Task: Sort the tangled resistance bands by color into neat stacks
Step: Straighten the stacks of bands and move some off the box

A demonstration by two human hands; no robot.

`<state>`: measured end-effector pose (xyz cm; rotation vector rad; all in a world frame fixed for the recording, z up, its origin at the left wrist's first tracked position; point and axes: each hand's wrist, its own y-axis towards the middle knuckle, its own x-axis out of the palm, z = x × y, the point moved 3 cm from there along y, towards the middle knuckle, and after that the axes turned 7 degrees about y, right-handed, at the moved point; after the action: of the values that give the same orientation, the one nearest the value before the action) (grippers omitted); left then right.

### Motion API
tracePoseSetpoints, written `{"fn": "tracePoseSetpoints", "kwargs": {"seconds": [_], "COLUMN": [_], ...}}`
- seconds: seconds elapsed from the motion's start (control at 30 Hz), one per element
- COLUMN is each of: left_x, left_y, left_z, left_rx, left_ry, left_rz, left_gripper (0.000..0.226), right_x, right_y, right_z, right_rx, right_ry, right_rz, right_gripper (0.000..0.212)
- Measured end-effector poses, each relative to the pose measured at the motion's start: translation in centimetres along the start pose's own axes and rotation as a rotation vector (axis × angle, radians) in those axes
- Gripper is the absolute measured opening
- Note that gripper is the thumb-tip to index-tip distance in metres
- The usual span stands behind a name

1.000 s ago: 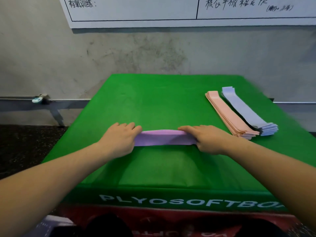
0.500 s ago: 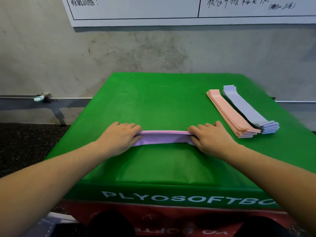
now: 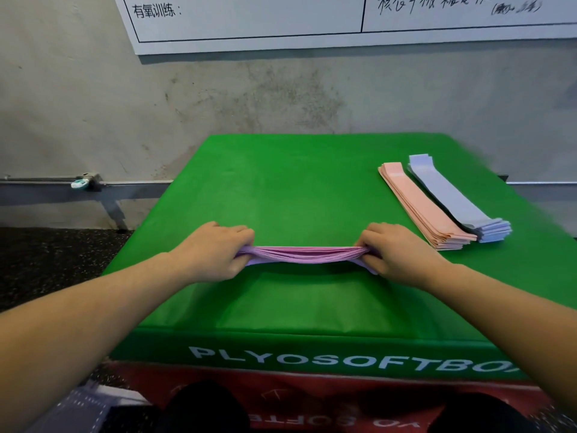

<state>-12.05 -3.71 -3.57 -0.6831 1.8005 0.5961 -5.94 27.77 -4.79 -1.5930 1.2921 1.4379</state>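
Observation:
A stack of purple resistance bands (image 3: 304, 255) is held a little above the green plyo box (image 3: 296, 189), its thin edges facing me and casting a shadow below. My left hand (image 3: 215, 251) grips its left end with fingers curled over the top. My right hand (image 3: 401, 253) grips its right end the same way. At the right of the box lie a neat peach stack (image 3: 421, 206) and, touching its far side, a blue-grey stack (image 3: 452, 196).
The box stands against a grey concrete wall with a whiteboard (image 3: 343, 17) above. A metal rail (image 3: 46, 181) runs along the wall at left. Dark floor lies left of the box. The box's front edge reads PLYOSOFTBOX (image 3: 349, 359).
The purple stack lay flat under both hands a second ago. Now both hands have curled round its ends and raised it slightly off the box.

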Motion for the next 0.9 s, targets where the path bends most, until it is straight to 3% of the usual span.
{"fn": "tracePoseSetpoints", "kwargs": {"seconds": [0.17, 0.27, 0.37, 0.5, 0.7, 0.9], "left_x": [-0.7, -0.9, -1.1, -1.3, -3.4, -6.2], "left_y": [0.0, 0.0, 0.0, -1.2, -4.5, -9.3], "left_z": [0.8, 0.7, 0.4, -0.4, -1.2, -1.4], "left_rx": [-0.066, -0.167, -0.242, -0.294, -0.316, -0.372], "left_ry": [-0.127, -0.261, -0.418, -0.581, -0.685, -0.787], "left_rz": [-0.052, -0.095, -0.111, -0.107, -0.066, -0.050], "left_gripper": [0.012, 0.012, 0.015, 0.016, 0.022, 0.017], "right_x": [-0.9, -0.8, -1.0, -1.3, -1.3, -2.3], "right_y": [-0.3, 0.0, 0.1, 0.0, 1.0, 2.5], "right_z": [-1.8, -3.1, -3.4, -2.9, -4.1, -7.4], "right_rx": [-0.060, -0.058, 0.113, 0.293, 0.286, 0.100], "right_ry": [-0.308, -0.323, 0.032, 0.487, 0.798, 0.889], "right_rz": [0.090, -0.040, -0.105, -0.058, -0.074, -0.158], "right_gripper": [0.028, 0.021, 0.021, 0.018, 0.014, 0.034]}}
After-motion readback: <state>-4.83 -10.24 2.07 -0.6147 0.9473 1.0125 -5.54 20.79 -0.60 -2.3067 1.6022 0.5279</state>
